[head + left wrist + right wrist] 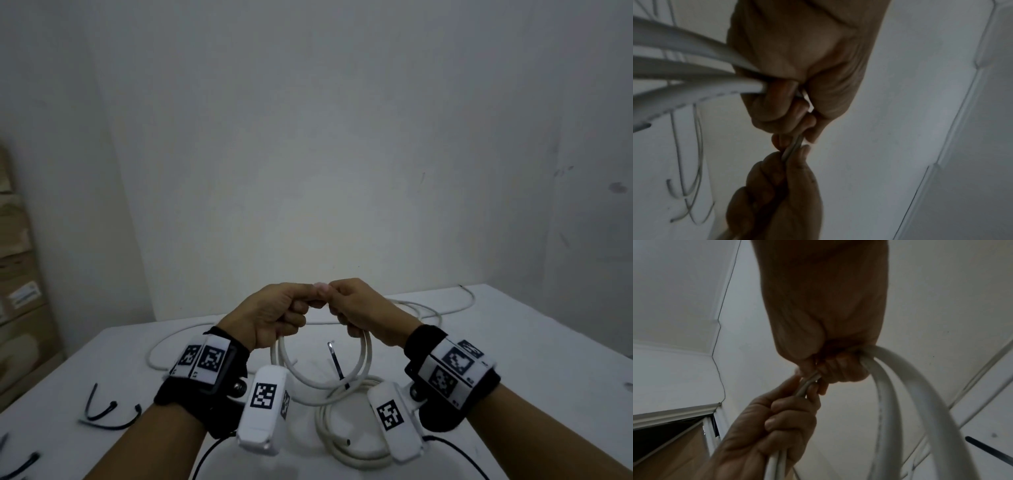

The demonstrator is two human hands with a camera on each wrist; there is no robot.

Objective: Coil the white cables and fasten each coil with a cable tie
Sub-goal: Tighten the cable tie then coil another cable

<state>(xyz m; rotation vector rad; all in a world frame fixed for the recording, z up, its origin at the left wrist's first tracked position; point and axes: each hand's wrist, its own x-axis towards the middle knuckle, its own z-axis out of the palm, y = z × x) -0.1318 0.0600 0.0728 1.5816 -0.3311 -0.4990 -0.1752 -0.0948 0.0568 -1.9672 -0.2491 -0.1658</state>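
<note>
Both hands hold a white cable coil (363, 363) up above the white table (513, 342). My left hand (298, 310) grips the top of the loops, fingers curled round them. My right hand (339, 308) grips the same strands right beside it, thumbs nearly touching. In the left wrist view the left hand (789, 104) clamps several strands (694, 78), and a short bit of cable (793, 149) runs into the right hand (777, 186). The right wrist view shows the loops (910, 394) hanging from the right hand (830, 369). A black cable tie (337, 361) lies on the table behind the coil.
A second white coil (346, 448) lies on the table near me. A loose white cable (428, 308) snakes across the far side. Black cable ties (102, 413) lie at the left front. Cardboard boxes (20, 274) stand at the left beside the table. A plain wall is behind.
</note>
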